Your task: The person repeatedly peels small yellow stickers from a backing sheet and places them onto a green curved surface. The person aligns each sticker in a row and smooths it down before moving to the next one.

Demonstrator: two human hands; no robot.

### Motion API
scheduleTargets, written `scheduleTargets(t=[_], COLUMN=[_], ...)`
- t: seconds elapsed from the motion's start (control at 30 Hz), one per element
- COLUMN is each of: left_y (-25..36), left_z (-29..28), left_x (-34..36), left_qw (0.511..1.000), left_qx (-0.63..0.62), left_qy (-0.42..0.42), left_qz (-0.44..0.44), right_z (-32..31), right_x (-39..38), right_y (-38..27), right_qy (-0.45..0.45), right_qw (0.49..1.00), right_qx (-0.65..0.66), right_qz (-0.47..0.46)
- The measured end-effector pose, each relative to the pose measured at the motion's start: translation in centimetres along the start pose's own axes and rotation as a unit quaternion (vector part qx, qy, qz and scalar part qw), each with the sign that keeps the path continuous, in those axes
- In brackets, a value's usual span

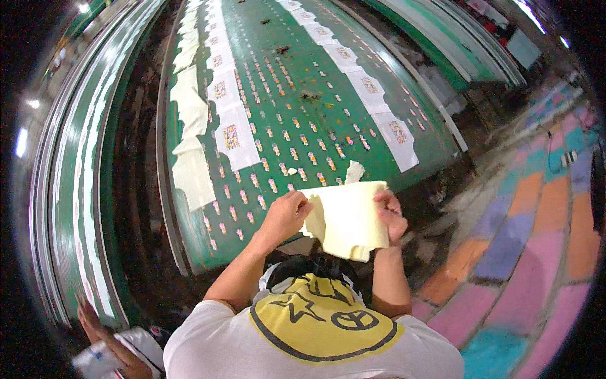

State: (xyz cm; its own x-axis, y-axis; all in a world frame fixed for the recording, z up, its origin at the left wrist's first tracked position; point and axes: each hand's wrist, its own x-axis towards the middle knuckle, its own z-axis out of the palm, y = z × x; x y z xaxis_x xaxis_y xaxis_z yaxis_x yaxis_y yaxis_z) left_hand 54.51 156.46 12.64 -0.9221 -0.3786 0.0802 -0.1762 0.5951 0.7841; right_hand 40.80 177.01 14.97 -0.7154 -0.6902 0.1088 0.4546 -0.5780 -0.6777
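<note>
A worker [315,344] stands at the near end of the green counter [386,173], elbows bent, forearms [388,271] raised, a pale yellow cloth [347,218] held up over that end. The cloth masks part of the counter's edge; the far end is cut off. The left hand [288,213] has its fingers closed on the cloth's left edge, tips hard to make out; the right hand [392,218] curls its fingers around the right edge.
</note>
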Motion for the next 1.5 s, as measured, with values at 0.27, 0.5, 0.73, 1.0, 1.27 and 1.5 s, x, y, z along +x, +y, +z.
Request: scheduleTargets(t=[0.27,0.5,0.73,1.0,1.27,1.5], left_y=[5.0,4.2,2.2,-0.7,-3.0,-2.5], left_z=[5.4,6.7,7.4,4.3,3.3,3.8], left_x=[-0.8,-2.7,-3.3,-2.1,-0.2,1.9], left_qw=[0.993,0.978,0.973,0.958,0.969,0.982], left_qx=[0.025,0.009,0.009,0.025,-0.002,-0.024], left_qy=[-0.013,0.099,0.084,0.204,0.171,0.081], left_qz=[-0.113,-0.184,-0.213,-0.201,-0.18,-0.171], right_z=[-2.8,-0.4,-0.5,0.1,2.2,1.3], right_x=[12.4,18.5,15.8,12.5,10.8,12.1], right_y=[-9.3,-4.6,2.3,-6.0,-13.4,-15.0], right_qy=[-0.093,-0.298,-0.461,-0.576,-0.493,-0.142], right_qw=[0.91,0.744,0.609,0.616,0.656,0.678], right_qx=[-0.402,-0.593,-0.64,-0.532,-0.567,-0.7], right_qz=[0.032,-0.08,-0.082,0.069,0.074,-0.173])
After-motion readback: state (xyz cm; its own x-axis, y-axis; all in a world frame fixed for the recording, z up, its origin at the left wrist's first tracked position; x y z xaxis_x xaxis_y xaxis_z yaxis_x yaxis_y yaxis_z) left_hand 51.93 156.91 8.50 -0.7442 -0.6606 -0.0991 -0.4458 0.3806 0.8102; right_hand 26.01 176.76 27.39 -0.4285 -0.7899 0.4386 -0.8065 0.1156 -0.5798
